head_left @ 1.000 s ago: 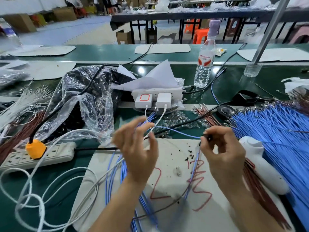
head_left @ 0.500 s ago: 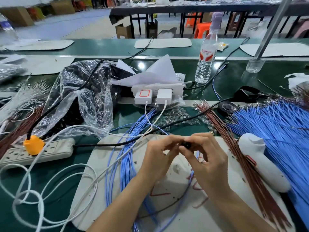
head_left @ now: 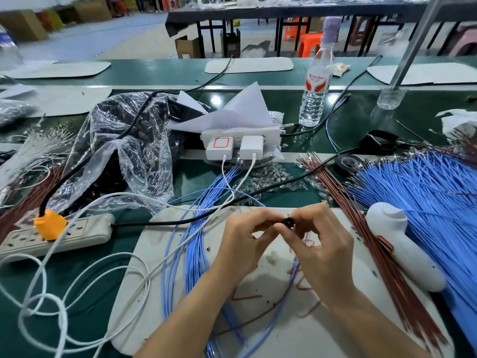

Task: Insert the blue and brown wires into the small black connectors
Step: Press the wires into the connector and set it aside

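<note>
Left hand (head_left: 245,244), right hand (head_left: 325,254) now joined | both pinch black connector (head_left: 287,222) | bare mat (head_left: 322,337) nearside

glossy clear plastic bag (head_left: 129,156)

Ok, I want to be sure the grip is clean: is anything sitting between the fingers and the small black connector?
Nothing visible does. The fingers of the left hand and the right hand pinch the small black connector directly. The blue wires and brown wires lie off to either side.
</note>
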A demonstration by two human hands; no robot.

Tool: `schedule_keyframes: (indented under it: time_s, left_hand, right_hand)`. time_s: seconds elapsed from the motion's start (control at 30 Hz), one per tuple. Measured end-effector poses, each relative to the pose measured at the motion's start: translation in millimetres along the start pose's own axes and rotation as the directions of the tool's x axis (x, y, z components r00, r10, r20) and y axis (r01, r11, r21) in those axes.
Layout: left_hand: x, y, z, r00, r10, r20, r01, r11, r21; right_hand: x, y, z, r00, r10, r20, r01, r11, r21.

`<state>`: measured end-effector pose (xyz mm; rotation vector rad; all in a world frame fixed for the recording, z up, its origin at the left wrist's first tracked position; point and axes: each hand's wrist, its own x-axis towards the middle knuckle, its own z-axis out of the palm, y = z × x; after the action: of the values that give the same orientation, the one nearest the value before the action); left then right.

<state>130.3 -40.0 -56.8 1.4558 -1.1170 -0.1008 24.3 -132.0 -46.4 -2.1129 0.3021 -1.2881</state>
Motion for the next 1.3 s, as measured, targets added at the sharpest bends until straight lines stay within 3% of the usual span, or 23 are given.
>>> schedule_keyframes:
  time_s: [0.5,0.73,0.97,1.07,1.13,1.17,1.23,1.3]
  left_hand:
    - [-3,-5,4,1.0,-0.007,-0.025,0.008,0.998,0.059]
    - [1,-5,5,1.0,0.003,-0.018,-0.002,0.998,0.06]
    - [-2,-5,6,0.997,0.013,0.076,-0.015,1.0,0.026]
    - [-3,-5,5,0.999,0.018,0.027,-0.018,1.0,0.023]
    - [-3,-6,4,0.999,-0.03,-0.026,0.031,0.999,0.034]
    - [-3,-7,3,0.998,-0.045,-0.034,0.046,0.998,0.042]
    - [-2,-7,3,0.998,-0.05,-0.047,0.052,0.997,0.05]
    - [-2,-7,4,0.998,-0.028,-0.056,0.03,0.999,0.044]
  right_hand:
    - [-3,0,2,0.997,0.083,0.009,-0.083,0.996,0.03]
    - [-2,-2,-3,1.0,-0.022,-0.017,0.02,0.997,-0.07]
    - [5,4,1,0.985,0.169,0.03,-0.17,0.985,0.018]
    - [11,5,-7,0.996,0.057,0.073,-0.06,0.998,0.031]
    - [21,12,-18,0.996,-0.013,0.086,0.024,0.992,-0.125]
    - [26,19,-23,0.996,-0.018,0.083,0.04,0.958,-0.282]
    - [33,38,-33,0.991,0.117,0.062,-0.051,0.77,-0.636]
    - [35,52,-44,0.923,0.379,0.06,-0.167,0.536,-0.827]
